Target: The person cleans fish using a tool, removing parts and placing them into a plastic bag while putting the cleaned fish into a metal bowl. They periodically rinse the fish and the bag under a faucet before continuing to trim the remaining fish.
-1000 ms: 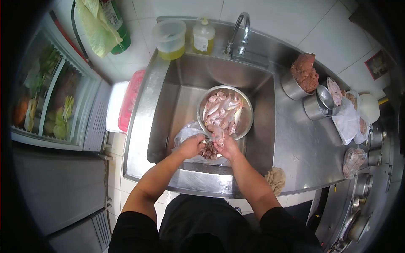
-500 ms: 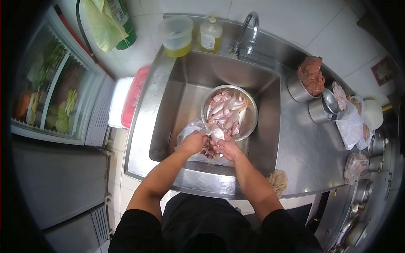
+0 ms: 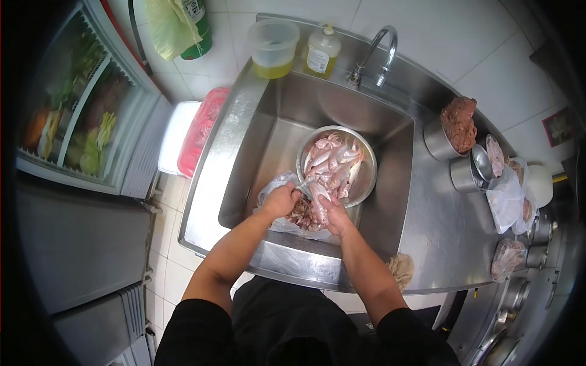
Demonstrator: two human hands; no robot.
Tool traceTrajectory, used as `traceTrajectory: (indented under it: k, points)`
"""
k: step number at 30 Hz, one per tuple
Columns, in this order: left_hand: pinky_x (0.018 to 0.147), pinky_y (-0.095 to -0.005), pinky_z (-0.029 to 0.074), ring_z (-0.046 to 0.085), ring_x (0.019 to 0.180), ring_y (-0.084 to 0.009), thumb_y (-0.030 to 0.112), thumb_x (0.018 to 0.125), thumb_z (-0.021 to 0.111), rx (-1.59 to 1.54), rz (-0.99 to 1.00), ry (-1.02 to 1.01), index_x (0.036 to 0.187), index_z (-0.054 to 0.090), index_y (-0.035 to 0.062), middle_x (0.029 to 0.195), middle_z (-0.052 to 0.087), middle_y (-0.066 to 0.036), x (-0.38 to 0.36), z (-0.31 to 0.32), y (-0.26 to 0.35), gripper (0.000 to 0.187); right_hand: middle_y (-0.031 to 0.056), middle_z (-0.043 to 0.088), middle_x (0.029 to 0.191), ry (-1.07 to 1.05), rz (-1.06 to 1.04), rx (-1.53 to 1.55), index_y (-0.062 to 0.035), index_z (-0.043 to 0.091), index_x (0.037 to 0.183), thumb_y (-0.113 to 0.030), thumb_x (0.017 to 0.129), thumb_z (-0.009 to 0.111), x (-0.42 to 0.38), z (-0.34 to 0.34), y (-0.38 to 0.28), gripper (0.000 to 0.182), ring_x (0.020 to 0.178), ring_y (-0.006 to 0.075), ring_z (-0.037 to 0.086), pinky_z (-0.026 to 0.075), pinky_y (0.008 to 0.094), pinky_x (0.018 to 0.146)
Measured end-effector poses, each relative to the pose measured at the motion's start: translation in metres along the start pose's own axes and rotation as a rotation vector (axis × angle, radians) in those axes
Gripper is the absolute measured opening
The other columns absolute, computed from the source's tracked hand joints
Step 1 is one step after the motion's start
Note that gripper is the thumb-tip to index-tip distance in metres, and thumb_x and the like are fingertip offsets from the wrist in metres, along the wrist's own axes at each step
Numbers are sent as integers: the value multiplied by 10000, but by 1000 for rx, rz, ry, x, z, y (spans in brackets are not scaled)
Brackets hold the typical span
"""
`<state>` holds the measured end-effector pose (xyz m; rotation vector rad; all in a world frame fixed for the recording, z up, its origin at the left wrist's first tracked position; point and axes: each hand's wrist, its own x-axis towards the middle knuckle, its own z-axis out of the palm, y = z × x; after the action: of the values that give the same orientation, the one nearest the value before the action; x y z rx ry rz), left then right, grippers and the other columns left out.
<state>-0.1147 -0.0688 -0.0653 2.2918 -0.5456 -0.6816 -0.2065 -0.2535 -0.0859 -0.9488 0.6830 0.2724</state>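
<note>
A pale pink fish [image 3: 319, 196] is gripped in my right hand [image 3: 333, 215], above the near part of the sink. My left hand [image 3: 282, 201] is closed beside the fish's upper end, and what its fingers hold is too small to make out. Beneath both hands lies a clear plastic bag [image 3: 274, 227] with reddish-brown scraps [image 3: 300, 213] in it. Just beyond, a round metal bowl [image 3: 370, 161] full of small pinkish fish [image 3: 332, 160] rests in the sink.
Around the steel sink [image 3: 244, 146] stand a tub of yellow liquid [image 3: 273, 52], a soap bottle [image 3: 321, 52] and a faucet [image 3: 381, 55]. To the right are metal pots [image 3: 439, 140] with meat, plastic bags [image 3: 505, 195] and a cloth [image 3: 401, 270].
The fish in my right hand has turned more upright and shows more of its length. My left hand stays close beside it. The whole view has shifted slightly.
</note>
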Motion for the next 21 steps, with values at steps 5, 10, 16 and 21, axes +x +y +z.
traceTrajectory:
  k: [5,10,16,21]
  points:
    - [831,-448,481,632,952,-386,302,940,547,-105,104,-49,1105,582,43,972,656,-240,-2,-5,-7,310,107,624,864,-25,56,50,-63,500,1178,-221,962,549,-7,7,-11,272,669,198,608,510,312,538]
    - [812,-443,481,636,936,-384,310,947,535,-140,-44,-11,1099,567,43,973,653,-244,0,-5,2,309,74,597,816,-102,100,181,-91,518,1132,-236,963,536,-5,3,-9,223,624,177,561,498,307,559]
    - [757,-422,498,655,835,-348,305,960,512,-191,-26,5,1087,566,42,930,668,-207,4,-1,-8,298,42,587,802,-138,149,248,-119,528,1109,-261,953,549,3,-7,-1,212,608,155,546,486,292,550]
    - [759,-397,502,658,815,-310,321,952,522,-256,-7,-134,1092,594,43,913,671,-189,2,5,-8,320,41,587,805,-155,143,200,-116,526,1110,-248,946,561,5,-5,-1,213,610,155,555,486,287,538]
